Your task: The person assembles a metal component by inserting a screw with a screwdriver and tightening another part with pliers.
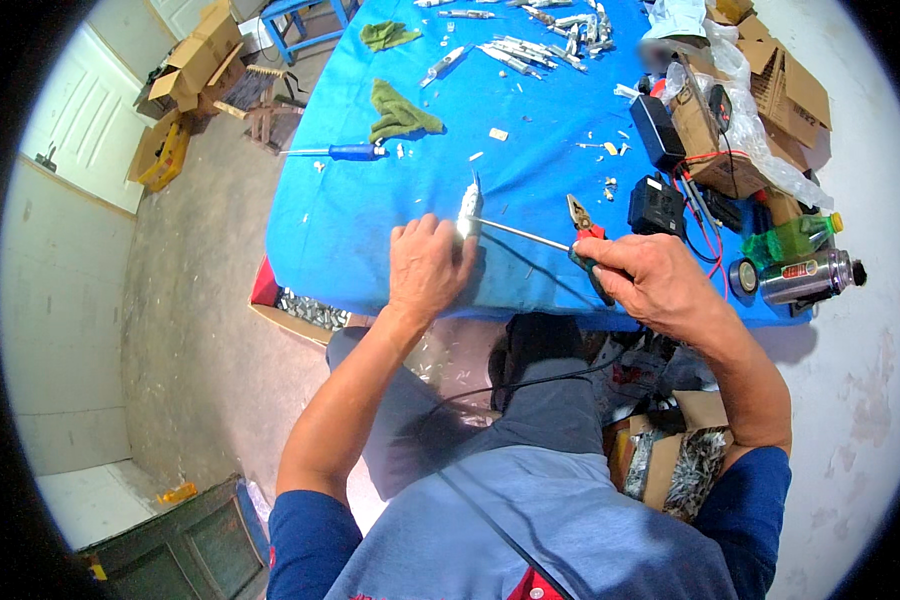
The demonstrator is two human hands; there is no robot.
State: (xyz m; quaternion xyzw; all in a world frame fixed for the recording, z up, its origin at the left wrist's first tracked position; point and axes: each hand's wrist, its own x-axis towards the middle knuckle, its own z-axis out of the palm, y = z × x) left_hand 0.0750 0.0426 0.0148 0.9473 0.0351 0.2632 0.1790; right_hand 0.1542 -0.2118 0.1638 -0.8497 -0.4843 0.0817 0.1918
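My left hand (425, 262) rests near the front edge of the blue-covered table. Its fingers are closed on a small whitish cylindrical part (468, 213) with thin wire-like ends pointing away from me. From the right, my right hand (660, 280) grips a screwdriver (525, 235), its long metal shaft reaching left so that the tip meets the part's side. Most of the screwdriver's handle is hidden in my fingers. Just beyond that hand lies a pair of pliers (581, 218) with red on the handles, partly covered by the hand and screwdriver.
A blue-handled screwdriver (355, 152) and green cloths (402, 112) lie on the left. Several similar parts (515, 55) are heaped at the far side. Black adapters (656, 205), wires, a green bottle (790, 240) and a steel flask (805, 278) crowd the right edge.
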